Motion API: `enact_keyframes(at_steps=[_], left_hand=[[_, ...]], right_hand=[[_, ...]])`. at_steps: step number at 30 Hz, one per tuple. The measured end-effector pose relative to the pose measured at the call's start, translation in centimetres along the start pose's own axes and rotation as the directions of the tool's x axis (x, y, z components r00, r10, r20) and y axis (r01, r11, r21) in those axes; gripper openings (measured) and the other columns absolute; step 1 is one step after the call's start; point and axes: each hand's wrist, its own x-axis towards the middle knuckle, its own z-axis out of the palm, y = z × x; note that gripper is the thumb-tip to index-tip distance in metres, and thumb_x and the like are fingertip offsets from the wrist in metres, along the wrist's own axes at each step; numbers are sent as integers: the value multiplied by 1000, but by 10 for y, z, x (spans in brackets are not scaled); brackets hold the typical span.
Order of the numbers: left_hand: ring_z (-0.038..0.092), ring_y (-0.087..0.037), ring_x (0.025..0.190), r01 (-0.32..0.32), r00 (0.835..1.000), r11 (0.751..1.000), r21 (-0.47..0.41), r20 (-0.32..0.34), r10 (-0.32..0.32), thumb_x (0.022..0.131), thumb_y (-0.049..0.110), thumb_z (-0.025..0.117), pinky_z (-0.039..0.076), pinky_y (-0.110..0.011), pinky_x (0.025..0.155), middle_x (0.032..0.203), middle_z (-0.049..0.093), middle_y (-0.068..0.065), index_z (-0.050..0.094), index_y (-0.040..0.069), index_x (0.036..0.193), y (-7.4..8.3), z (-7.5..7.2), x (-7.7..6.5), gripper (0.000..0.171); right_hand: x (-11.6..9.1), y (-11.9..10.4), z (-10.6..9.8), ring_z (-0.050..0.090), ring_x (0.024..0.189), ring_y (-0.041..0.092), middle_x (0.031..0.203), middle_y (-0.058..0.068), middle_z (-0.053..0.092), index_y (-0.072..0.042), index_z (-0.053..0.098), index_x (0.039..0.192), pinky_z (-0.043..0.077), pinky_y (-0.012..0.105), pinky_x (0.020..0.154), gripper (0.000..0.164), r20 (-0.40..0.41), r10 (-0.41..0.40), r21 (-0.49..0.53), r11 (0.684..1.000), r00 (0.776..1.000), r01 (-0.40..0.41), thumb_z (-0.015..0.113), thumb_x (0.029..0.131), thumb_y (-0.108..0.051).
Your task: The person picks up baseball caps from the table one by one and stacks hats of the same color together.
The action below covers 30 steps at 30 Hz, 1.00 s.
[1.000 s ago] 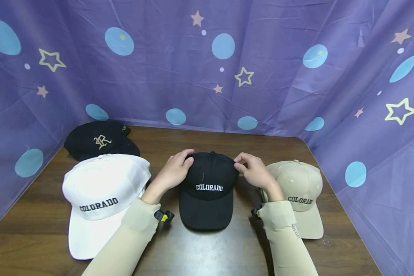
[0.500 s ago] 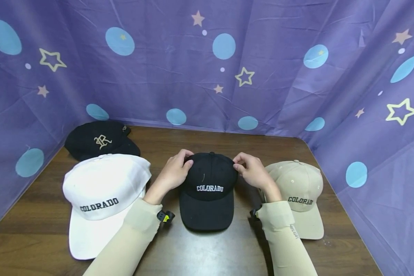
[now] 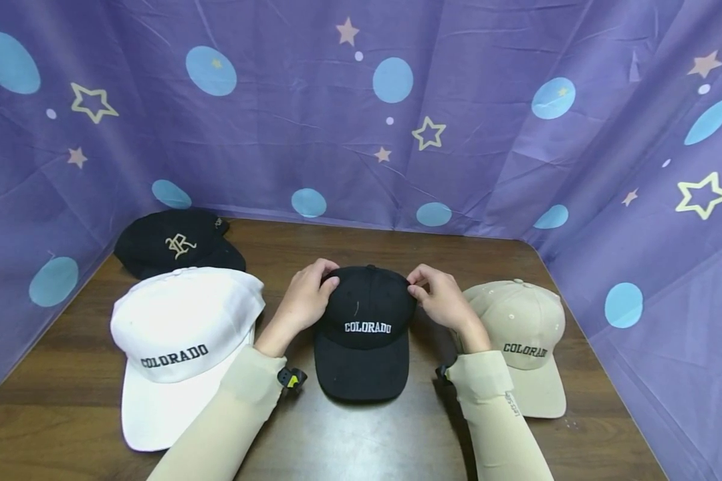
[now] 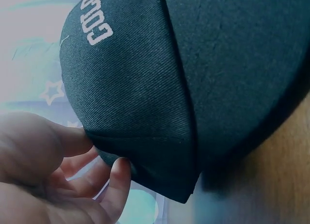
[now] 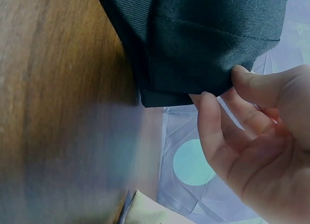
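Observation:
A black baseball cap (image 3: 368, 300) with white COLORADO lettering sits mid-table, its brim toward me. My left hand (image 3: 305, 294) grips the left side of its crown. In the left wrist view, the thumb (image 4: 72, 140) presses the cloth while the other fingers curl behind it. On the opposite side my right hand (image 3: 442, 300) pinches the crown's edge. The right wrist view has the thumb (image 5: 256, 83) against the fabric and the little finger (image 5: 209, 117) at the lower edge. The back of the cap is hidden in the head view.
Left of the black cap lies a larger white COLORADO cap (image 3: 183, 321). Behind that is another black cap (image 3: 168, 240) with a gold R. A beige COLORADO cap (image 3: 520, 321) sits right, partly behind my right forearm. A purple curtain (image 3: 349, 160) borders the wooden table (image 3: 337, 447).
The view has shifted very slightly. Both hands keep their hold on the black cap, which stays in the same place on the table.

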Motion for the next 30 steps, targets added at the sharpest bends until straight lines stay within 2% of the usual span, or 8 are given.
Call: enact_keyframes(at_steps=[5, 18, 23, 30], left_hand=[[53, -30, 109, -15, 1000, 1000, -11, -14, 15, 97, 12, 56, 40, -48, 94, 115, 60, -14, 57, 6, 118, 1, 0, 0, 22], [52, -26, 109, -29, 1000, 999, -12, -10, 29, 94, 5, 58, 40, -45, 95, 116, 59, -13, 54, 5, 124, 0, -1, 1, 30], [53, -23, 105, -29, 998, 999, -28, -50, 27, 92, 3, 60, 42, -43, 92, 113, 60, -10, 55, 9, 123, 0, 0, 1, 32], [51, -27, 101, -9, 995, 999, 46, -97, 13, 92, 8, 63, 41, -45, 87, 108, 60, -10, 57, 11, 120, 0, 2, 0, 29]], right_hand=[[0, 0, 1, 58, 71, 14, 87, -3, 62, -15, 60, 94, 48, 34, 62, 10, -24, -18, -21, 1000, 1000, 17, 65, 91, -7], [1, 1, 4, 58, 69, 13, 86, -3, 64, -15, 63, 91, 48, 33, 63, 10, -83, 0, -24, 1000, 997, -2, 67, 88, -6], [2, 1, 4, 59, 70, 13, 87, -4, 64, -15, 62, 91, 49, 33, 62, 10, -82, 1, -20, 1000, 997, -3, 67, 89, -6], [2, 1, 3, 59, 71, 13, 88, -4, 63, -15, 62, 92, 49, 33, 63, 8, -72, 16, -28, 999, 997, -18, 67, 89, -8]])
